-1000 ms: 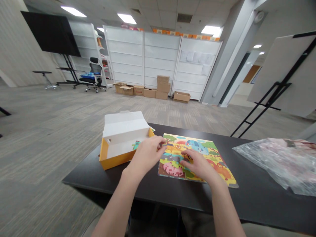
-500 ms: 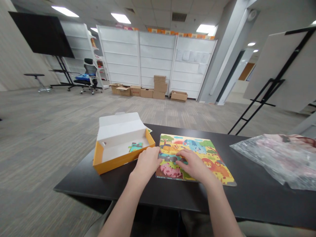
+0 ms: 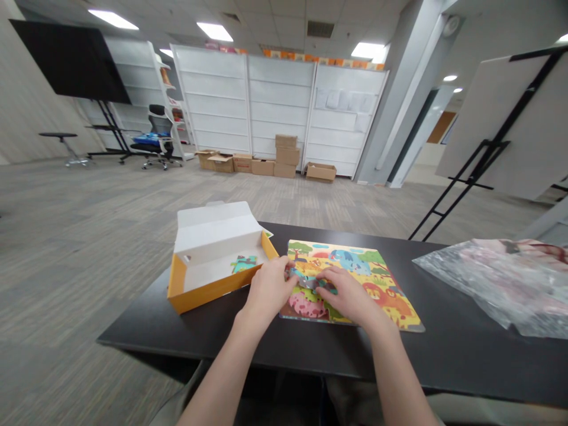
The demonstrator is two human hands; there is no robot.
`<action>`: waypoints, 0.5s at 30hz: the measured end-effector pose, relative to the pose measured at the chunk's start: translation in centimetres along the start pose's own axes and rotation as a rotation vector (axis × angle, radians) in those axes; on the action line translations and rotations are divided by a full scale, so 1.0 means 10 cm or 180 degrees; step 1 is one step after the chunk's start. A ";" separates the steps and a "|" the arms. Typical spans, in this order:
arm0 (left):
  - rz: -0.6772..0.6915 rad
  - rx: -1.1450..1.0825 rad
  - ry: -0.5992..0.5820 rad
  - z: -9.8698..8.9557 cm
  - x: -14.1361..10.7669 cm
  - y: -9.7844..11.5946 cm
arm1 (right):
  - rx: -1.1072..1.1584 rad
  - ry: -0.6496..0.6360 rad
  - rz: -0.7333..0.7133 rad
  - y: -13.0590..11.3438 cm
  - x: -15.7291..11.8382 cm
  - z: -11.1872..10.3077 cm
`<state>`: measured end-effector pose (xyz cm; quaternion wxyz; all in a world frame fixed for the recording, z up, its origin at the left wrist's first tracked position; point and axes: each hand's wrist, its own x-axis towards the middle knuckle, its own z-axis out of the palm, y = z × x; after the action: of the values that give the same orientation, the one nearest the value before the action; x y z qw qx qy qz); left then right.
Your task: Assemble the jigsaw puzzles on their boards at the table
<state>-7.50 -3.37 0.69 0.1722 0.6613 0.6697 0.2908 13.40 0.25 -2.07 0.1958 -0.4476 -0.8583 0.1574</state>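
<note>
A colourful animal jigsaw puzzle [image 3: 399, 290] lies flat on the black table, with an elephant, lions and a pink animal on it. Above its left half, a grey-and-teal puzzle piece [image 3: 306, 282] is tilted up from the picture. My left hand [image 3: 272, 288] pinches the left end of this piece between thumb and fingers. At its right end, my right hand [image 3: 344, 291] holds it with thumb and bent fingers. The fingers cover both ends of the piece.
An open yellow box [image 3: 213, 294] with a white lid stands left of the puzzle, with a few teal puzzle pieces [image 3: 244, 264] inside. Some crumpled clear plastic packaging [image 3: 501, 284] lies to the right. The table's front edge runs under my forearms.
My left hand has shifted slightly right and up. The grey-and-teal piece has risen and tilted between my hands, and lighter green shows below it. My right hand stays nearly in place.
</note>
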 end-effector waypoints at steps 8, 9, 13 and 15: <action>0.0214 -0.0999 -0.0040 0.20 0.11 -0.09 | 0.0073 0.0052 -0.0032 -0.01 -0.02 0.00; 0.0232 -0.0945 -0.0048 0.18 0.10 -0.06 | 0.0087 0.0054 -0.0025 -0.02 -0.03 -0.01; 0.0257 -0.0493 0.0024 0.10 0.05 0.06 | 0.0125 0.0042 0.0032 -0.03 -0.03 -0.02; 0.0239 -0.0380 0.0054 0.08 0.04 0.10 | 0.0104 0.0042 0.0065 -0.04 -0.03 -0.02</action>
<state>-6.23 -2.87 0.76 0.1946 0.6720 0.6273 0.3421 13.35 -0.16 -1.79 0.2072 -0.4540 -0.8496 0.1704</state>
